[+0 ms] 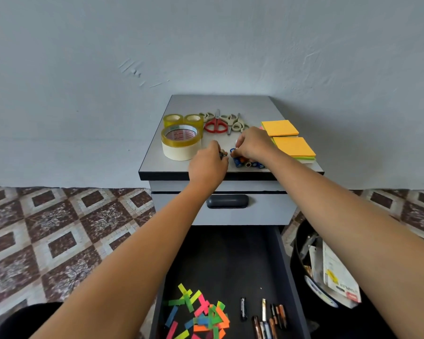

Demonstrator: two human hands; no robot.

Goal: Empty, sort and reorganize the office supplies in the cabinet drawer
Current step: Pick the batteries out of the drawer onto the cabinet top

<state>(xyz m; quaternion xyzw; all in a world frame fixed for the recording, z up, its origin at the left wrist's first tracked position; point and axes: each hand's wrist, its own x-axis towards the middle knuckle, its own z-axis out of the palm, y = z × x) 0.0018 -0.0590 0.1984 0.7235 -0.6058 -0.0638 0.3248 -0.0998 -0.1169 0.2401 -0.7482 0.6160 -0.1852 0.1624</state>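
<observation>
Hands meet on the cabinet top (230, 104): the left hand (207, 165) pinches a small dark object, perhaps a clip, and the right hand (251, 144) curls over glossy blue and orange batteries (246, 163). Beyond them lie tape rolls (180, 143) and scissors (216, 124); below, the matte black drawer (230, 260) stands open.

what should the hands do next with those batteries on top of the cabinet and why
Probably set the small item in the left hand down beside the battery cluster that the right hand is lining up. The tape rolls, scissors and sticky notes already sit grouped; batteries remain in the open drawer.
</observation>
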